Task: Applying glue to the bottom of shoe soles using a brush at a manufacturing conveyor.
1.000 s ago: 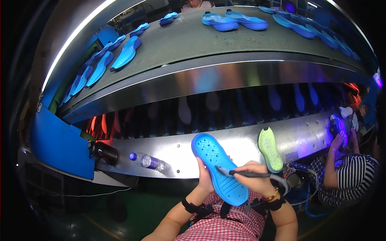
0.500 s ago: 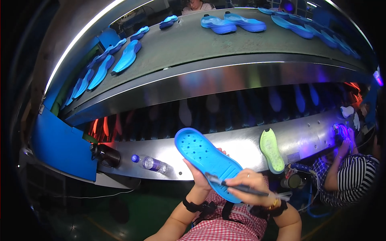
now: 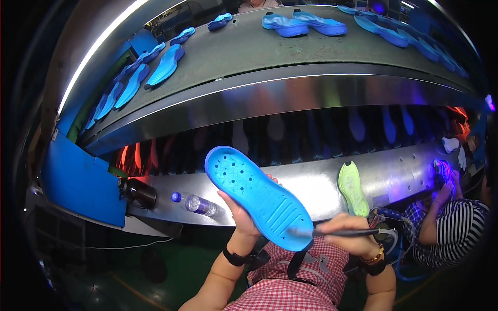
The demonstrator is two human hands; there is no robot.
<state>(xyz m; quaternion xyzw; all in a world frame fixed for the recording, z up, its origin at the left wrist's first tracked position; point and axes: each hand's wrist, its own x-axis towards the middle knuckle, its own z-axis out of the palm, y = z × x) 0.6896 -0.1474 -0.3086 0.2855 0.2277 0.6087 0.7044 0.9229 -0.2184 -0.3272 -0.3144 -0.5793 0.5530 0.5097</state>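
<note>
Meanwhile, a blue sole (image 3: 258, 203) is being gripped from beneath by the left hand (image 3: 239, 212) while its heel end is being brushed with a thin brush (image 3: 340, 233) pinched in the right hand (image 3: 353, 234), the toe half apparently not yet covered.

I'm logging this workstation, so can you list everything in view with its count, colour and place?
blue sole: one, bright blue with holes, held up at centre
brush: one, dark slim handle, tip on the sole's heel end
green sole: one, yellow-green, on the steel shelf at right
water bottle: one, clear with blue cap, lying on the shelf at left
dark cylinder: one, black, left of the bottle
soles on the upper belt: many, blue, along the grey belt
co-worker: one, striped sleeves, at far right
left hand: holds the blue sole from behind
right hand: grips the brush
</note>
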